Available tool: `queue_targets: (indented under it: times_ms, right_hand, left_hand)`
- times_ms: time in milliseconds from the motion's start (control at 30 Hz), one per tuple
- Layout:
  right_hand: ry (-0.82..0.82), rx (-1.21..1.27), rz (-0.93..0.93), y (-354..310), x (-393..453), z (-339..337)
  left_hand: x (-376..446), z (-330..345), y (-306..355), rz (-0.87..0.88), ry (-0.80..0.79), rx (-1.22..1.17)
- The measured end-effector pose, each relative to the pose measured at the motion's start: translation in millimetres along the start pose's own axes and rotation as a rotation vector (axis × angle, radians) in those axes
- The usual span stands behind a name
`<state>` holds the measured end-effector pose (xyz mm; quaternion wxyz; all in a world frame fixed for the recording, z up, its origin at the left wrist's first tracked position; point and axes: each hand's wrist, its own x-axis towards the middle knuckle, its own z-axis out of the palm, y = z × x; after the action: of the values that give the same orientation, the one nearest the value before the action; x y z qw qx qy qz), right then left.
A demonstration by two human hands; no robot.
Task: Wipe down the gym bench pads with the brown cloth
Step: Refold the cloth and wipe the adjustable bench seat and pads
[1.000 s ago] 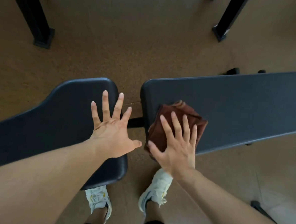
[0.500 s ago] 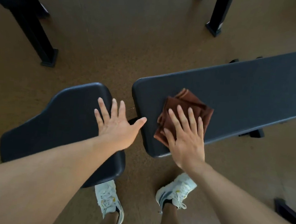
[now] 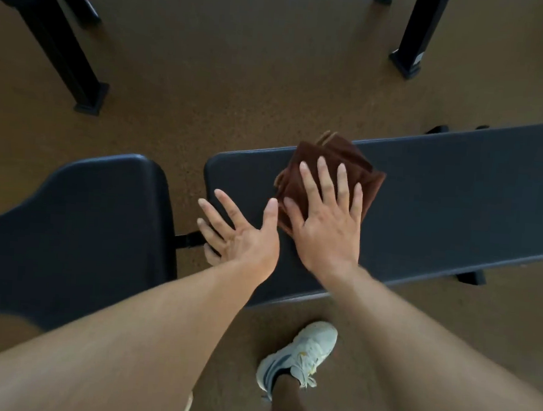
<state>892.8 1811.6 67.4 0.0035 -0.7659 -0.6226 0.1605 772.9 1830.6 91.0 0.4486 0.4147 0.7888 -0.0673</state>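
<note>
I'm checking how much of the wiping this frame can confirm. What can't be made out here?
All in the head view:
- Long pad: its far end is cut off by the right edge.
- Brown cloth: the right hand, flat on it, covers its near part.
- Seat pad: the left forearm hides its near edge.
- Left hand: its lower fingers drop past the pad's end, so their contact is unclear.
- Wet or dry pads: not discernible.

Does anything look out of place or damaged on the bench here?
Nothing stands out. The right hand presses the folded brown cloth flat on the long pad, its far corner poking past the edge; the left hand rests nearby.
</note>
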Motion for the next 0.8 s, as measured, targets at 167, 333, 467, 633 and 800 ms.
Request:
queue_targets:
  times_ms: [167, 333, 467, 633, 800]
  right_hand:
    - [-0.042, -0.027, -0.091, 53.0, -125.7, 19.6]
    - [-0.075, -0.033, -0.171, 62.1, -54.1, 2.4]
    - [-0.055, 0.010, -0.095, 43.5, 40.0, -16.1]
    - [-0.078, -0.027, -0.171, 62.6, 26.6, -17.4]
    - [-0.143, -0.054, -0.215, 105.3, -89.3, -15.1]
  left_hand:
    - [0.4, 2.9, 0.1, -0.031, 0.028, 0.084]
    - [3.0, 8.7, -2.3, -0.043, 0.076, 0.128]
    - [2.5, 12.9, -0.5, -0.061, 0.118, 0.143]
    - [-3.2, 6.3, 1.3, -0.054, 0.089, 0.144]
    - [-3.9, 4.7, -3.0, -0.003, 0.036, 0.098]
